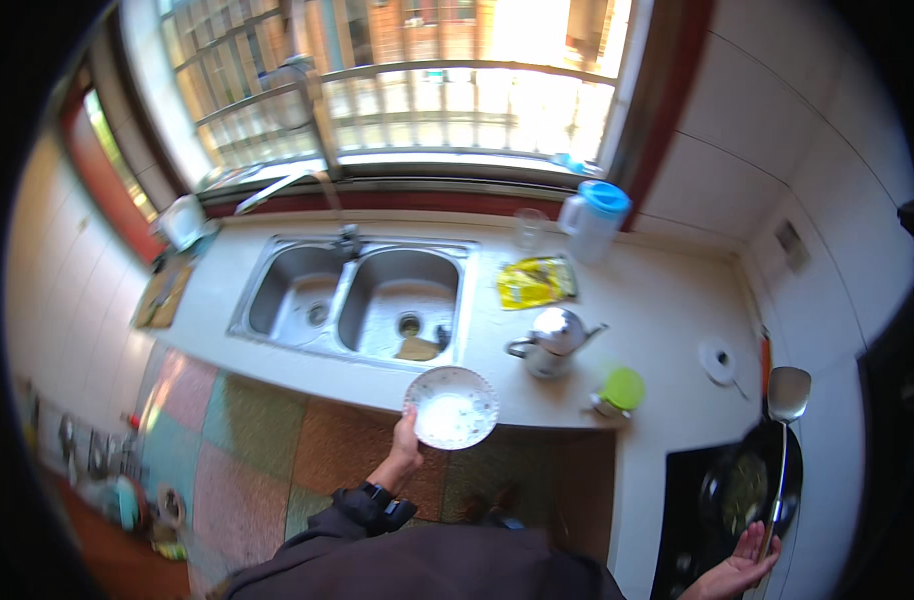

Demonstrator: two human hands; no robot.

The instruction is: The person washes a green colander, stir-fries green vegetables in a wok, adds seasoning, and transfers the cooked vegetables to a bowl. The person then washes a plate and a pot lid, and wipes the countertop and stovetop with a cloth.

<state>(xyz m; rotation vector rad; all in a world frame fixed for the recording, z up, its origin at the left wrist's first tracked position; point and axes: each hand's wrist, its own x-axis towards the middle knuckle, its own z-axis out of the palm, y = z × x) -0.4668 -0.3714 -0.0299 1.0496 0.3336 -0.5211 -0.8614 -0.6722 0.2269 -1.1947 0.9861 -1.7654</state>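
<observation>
My left hand (406,444) grips the rim of a white dish (455,409) with a small printed pattern. The dish is tilted towards me over the counter's front edge, and its inside looks bare. At the lower right, the handle of a metal wok spatula (789,395) lies in my right hand (746,562), its blade pointing away from me. Below the spatula, a dark wok (773,457) stands on the black cooktop (676,480). Greenish food (746,484) appears to be in the wok, too blurred to name.
A double steel sink (337,300) is set into the pale counter (644,300). A metal kettle (554,341), a green-lidded jar (622,388), a yellow packet (536,283), a blue-lidded jug (598,217) and a drinking glass (530,229) stand to its right. A cutting board (164,296) lies far left.
</observation>
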